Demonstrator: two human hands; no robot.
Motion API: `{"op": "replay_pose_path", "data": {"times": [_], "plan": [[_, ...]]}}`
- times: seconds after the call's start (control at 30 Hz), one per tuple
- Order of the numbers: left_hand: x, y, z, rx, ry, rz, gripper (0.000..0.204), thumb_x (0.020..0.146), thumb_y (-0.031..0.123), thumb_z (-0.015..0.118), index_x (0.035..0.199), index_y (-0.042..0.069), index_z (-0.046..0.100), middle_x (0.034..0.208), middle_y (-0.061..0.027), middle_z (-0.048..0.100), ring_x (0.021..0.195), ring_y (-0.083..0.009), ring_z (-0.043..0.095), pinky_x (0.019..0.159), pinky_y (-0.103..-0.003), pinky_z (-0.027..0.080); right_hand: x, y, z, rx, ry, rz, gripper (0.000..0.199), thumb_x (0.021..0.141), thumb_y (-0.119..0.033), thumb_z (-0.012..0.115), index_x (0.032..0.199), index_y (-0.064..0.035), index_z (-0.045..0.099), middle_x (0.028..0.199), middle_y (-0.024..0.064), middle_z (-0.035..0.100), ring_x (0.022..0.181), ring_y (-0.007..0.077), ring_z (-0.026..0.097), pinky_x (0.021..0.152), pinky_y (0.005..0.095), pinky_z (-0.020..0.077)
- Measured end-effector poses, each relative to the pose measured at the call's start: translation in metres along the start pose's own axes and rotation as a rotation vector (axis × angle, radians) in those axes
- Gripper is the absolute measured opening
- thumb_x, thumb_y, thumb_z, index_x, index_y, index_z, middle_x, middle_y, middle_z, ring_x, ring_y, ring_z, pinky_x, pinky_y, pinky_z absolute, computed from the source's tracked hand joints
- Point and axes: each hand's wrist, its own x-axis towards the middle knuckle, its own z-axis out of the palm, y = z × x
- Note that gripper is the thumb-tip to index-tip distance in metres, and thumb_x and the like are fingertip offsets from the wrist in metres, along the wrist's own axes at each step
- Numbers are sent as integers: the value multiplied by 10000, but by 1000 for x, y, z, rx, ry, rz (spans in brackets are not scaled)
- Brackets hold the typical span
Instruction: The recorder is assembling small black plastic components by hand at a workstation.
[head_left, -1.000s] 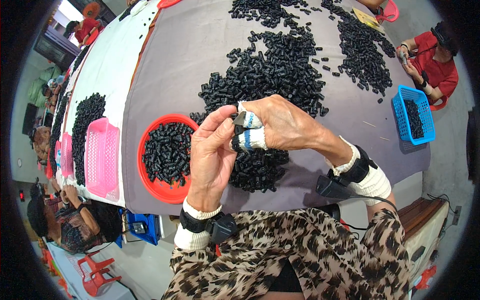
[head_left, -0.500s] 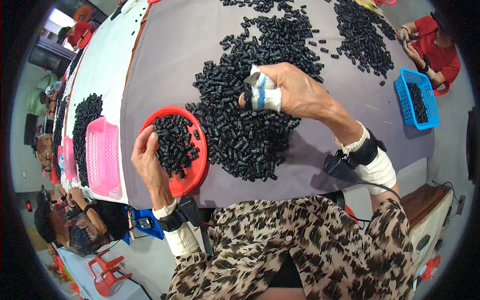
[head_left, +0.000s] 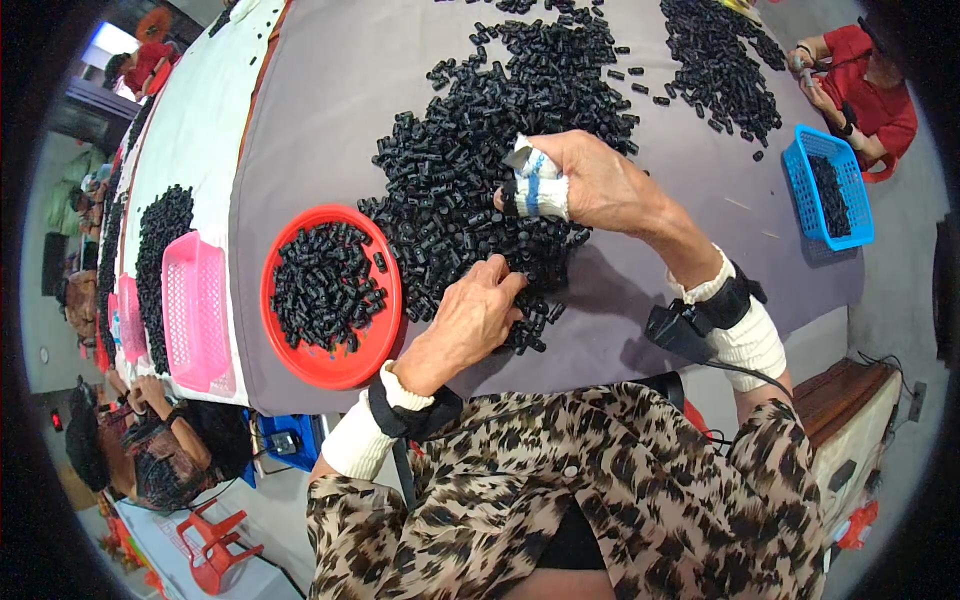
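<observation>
My left hand (head_left: 470,318) reaches into the near edge of a large heap of small black cylindrical parts (head_left: 450,170). Its fingers are bent together, and their tips are hidden among the parts. Above the heap, my right hand (head_left: 600,185) is closed, with white, blue-striped knit covers on thumb and finger. A small grey blade-like piece (head_left: 520,157) sticks out of its grip. To the left of the heap stands a round red tray (head_left: 392,330) holding many of the same black parts.
A blue basket (head_left: 850,240) with black parts stands at the right, near a co-worker in red (head_left: 875,95). Pink baskets (head_left: 195,315) and another black heap (head_left: 160,240) are on the white-covered table at left. More black parts (head_left: 720,70) lie at the far right.
My left hand has moved right, from the red tray to the near edge of the heap. My right hand has stayed closed above the heap, almost in place.
</observation>
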Motion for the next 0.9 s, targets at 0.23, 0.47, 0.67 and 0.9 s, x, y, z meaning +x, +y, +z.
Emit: {"op": "replay_pose_path", "data": {"times": [0.23, 0.47, 0.67, 0.9], "plan": [[17, -18, 4, -152, 171, -67, 157, 710, 33, 651, 856, 8, 600, 760, -135, 518, 722, -309, 543, 652, -381, 447, 1, 11, 2, 34, -9, -2, 248, 752, -240, 618, 752, -2, 549, 611, 96, 549, 555, 155, 467, 555, 317, 402], [17, -25, -43, -1154, 392, -380, 144, 786, 29, 617, 927, 7, 634, 802, -38, 612, 624, -109, 558, 573, -239, 458, 2, 5, 3, 50, -19, 33, 177, 757, -168, 610, 725, -16, 526, 566, 37, 497, 540, 110, 418, 515, 304, 363], [5, -14, -82, -1903, 541, 11, 232, 863, 111, 571, 1069, 4, 560, 880, -78, 604, 677, -122, 552, 623, -266, 466, 10, -38, 13, 144, -47, -87, 245, 727, -182, 706, 751, -20, 524, 619, -21, 506, 594, 56, 430, 538, 248, 384], [-3, 14, -100, -1947, 614, 90, 244, 881, 105, 541, 1098, -6, 542, 912, -94, 613, 727, -122, 572, 641, -245, 494, 23, -64, 26, 193, -72, -163, 291, 692, -206, 745, 836, -28, 565, 705, -7, 559, 656, 62, 493, 600, 236, 424]]}}
